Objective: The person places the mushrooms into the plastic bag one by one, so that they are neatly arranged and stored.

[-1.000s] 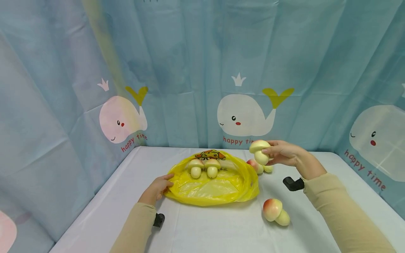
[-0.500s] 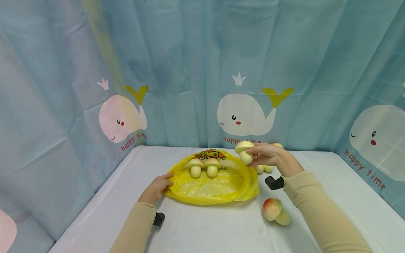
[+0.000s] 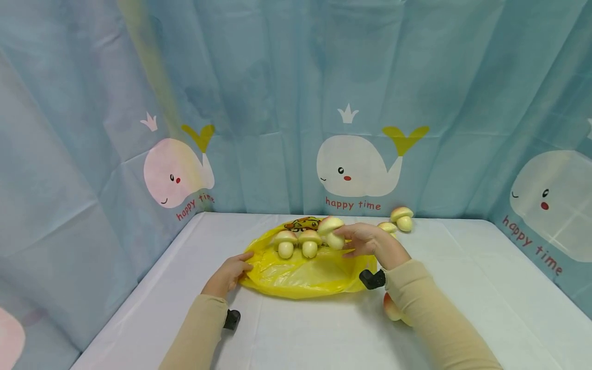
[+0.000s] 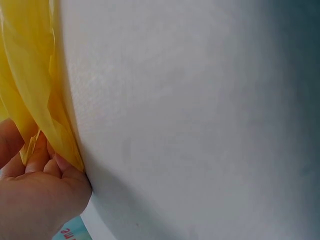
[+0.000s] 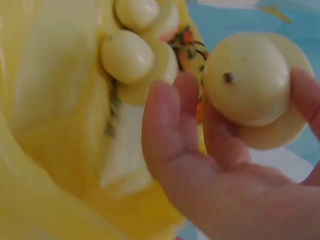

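Observation:
A yellow plastic bag (image 3: pixel 296 289) lies on the white table with its mouth spread wide. Two toy mushrooms (image 3: pixel 285 244) with pale stems and reddish caps sit side by side in it, towards its back. My left hand (image 3: pixel 230 273) holds the bag's left edge; in the left wrist view the thin plastic (image 4: pixel 37 85) passes between its curled fingers. Over the right part of the bag, my right hand (image 3: pixel 373 243) grips another toy mushroom (image 3: pixel 334 235) between thumb and fingers, to the right of the pair. The right wrist view shows its round stem end (image 5: pixel 247 82) facing the camera.
Another mushroom (image 3: pixel 403 220) stands at the table's back right, and one more (image 3: pixel 387 227) is partly hidden behind my right hand. Nearer the front, a red-capped mushroom (image 3: pixel 393 308) is half covered by my right sleeve. A blue curtain (image 3: pixel 287 103) with whales hangs behind the table.
My right hand has carried its mushroom leftward and slightly down, from beside the bag to over it. Mushrooms behind the hand have come into sight. My left hand stays at the bag's edge.

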Demonstrator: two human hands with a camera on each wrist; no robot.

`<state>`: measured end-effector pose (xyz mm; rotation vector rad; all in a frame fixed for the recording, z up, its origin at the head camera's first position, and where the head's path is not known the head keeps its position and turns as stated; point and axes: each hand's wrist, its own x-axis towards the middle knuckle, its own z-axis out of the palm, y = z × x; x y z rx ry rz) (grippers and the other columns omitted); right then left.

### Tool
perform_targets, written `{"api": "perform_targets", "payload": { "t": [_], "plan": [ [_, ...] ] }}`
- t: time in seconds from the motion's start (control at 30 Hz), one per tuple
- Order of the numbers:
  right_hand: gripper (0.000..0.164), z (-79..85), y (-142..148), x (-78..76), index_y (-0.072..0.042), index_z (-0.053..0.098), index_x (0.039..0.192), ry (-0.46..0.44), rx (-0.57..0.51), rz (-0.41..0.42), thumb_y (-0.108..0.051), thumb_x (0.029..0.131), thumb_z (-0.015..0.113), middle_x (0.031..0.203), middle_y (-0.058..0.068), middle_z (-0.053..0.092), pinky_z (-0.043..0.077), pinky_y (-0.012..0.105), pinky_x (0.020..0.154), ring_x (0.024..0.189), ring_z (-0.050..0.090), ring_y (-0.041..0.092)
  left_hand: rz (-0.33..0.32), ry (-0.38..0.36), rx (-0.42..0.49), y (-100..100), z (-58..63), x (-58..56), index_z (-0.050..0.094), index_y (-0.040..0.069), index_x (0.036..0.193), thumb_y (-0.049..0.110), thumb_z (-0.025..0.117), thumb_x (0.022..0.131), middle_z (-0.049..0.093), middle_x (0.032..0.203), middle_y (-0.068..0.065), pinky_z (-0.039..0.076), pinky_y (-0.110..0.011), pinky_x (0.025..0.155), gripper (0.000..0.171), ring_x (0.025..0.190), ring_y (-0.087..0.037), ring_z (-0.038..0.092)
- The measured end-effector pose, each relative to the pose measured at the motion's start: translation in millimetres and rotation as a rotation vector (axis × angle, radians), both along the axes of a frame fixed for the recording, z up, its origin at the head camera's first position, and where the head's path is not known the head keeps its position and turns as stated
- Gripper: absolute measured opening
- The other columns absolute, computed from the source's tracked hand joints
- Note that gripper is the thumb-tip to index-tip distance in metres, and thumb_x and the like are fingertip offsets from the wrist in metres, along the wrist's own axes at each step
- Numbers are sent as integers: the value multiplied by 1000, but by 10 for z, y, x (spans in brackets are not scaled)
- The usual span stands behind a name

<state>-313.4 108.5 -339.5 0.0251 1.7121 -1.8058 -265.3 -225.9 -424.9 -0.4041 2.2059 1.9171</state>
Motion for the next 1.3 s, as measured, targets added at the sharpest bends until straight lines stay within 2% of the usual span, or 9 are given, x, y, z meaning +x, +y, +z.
{"api": "perform_targets", "payload": {
  "t": [0.17, 0.37, 0.43, 0.53, 0.63, 0.83, 0.97, 1.07, 1.3],
  "plan": [
    [41, -178, -148, 34, -2, 35, 132, -38, 18, -95, -19, 99, 52, 137, 13, 38, 27, 53, 108, 122, 39, 35, 2, -3, 2, -2, -4, -8, 33, -2, 149, -6, 45, 97, 16, 154, -29, 39, -38, 98, 54, 127, -35, 36],
    [23, -368, -246, 102, -2, 44, 113, -99, -59, -308, -15, 97, 54, 114, 10, 43, 34, 50, 105, 109, 44, 29, 1, -6, -1, 3, 6, -20, 34, -1, 149, -5, 45, 97, 18, 154, -29, 38, -39, 100, 54, 129, -36, 36],
    [21, -424, -289, 125, -1, 46, 108, -98, -64, -384, -15, 96, 55, 108, 10, 44, 40, 46, 98, 100, 46, 27, 4, -8, -4, 7, 13, -25, 34, -1, 149, -5, 45, 97, 18, 154, -28, 38, -39, 101, 54, 129, -35, 36],
    [27, -498, -369, 171, 1, 48, 112, -65, -23, -492, -17, 95, 60, 101, 11, 45, 47, 38, 80, 85, 47, 24, 7, -7, -12, 11, 18, -27, 34, -1, 149, -5, 45, 97, 19, 154, -28, 38, -39, 101, 54, 127, -35, 37],
    [38, -564, -445, 212, 3, 47, 123, -24, 8, -595, -18, 95, 62, 97, 11, 46, 43, 30, 62, 70, 44, 21, 2, -7, -18, 16, 15, -21, 34, -1, 149, -5, 45, 97, 19, 154, -29, 38, -39, 101, 54, 127, -35, 37],
    [48, -630, -567, 204, 13, 44, 128, 71, -8, -756, -12, 92, 65, 94, 11, 44, 35, 22, 52, 61, 39, 15, -3, 1, -11, 10, 15, -10, 33, -1, 149, -5, 44, 97, 18, 154, -29, 39, -39, 100, 54, 128, -36, 36],
    [50, -676, -574, 181, 14, 45, 122, 80, 71, -773, -20, 92, 67, 75, 8, 45, 36, 24, 45, 48, 39, 15, -2, 6, -6, 21, 17, -9, 33, -1, 149, -5, 44, 97, 17, 155, -29, 40, -37, 97, 53, 130, -37, 35],
    [51, -717, -571, 163, 14, 45, 120, 75, 107, -748, -24, 93, 66, 62, 5, 42, 36, 24, 40, 42, 38, 14, 3, 7, -3, 21, 21, -2, 33, -2, 149, -6, 45, 97, 18, 154, -30, 41, -35, 95, 54, 128, -35, 36],
    [56, -741, -550, 167, 9, 37, 133, 64, 152, -705, -26, 96, 61, 68, 7, 42, 39, 23, 39, 41, 37, 12, 2, 0, -14, 28, 38, 12, 33, -3, 149, -6, 44, 97, 17, 154, -30, 39, -36, 98, 53, 128, -35, 35]
  ]
}}
